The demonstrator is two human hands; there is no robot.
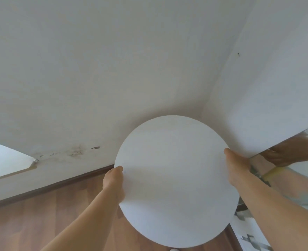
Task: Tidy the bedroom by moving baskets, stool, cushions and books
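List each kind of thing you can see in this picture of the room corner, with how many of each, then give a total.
Stool, white round seat: 1
Hands gripping the seat's edge, left hand and right hand: 2
Mirror on the right, reflecting a hand: 1
Wood floor: 1
Skirting board along the wall: 1
Total: 6

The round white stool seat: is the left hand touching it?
Touching. The head view shows the left hand gripping the stool seat at its left edge.
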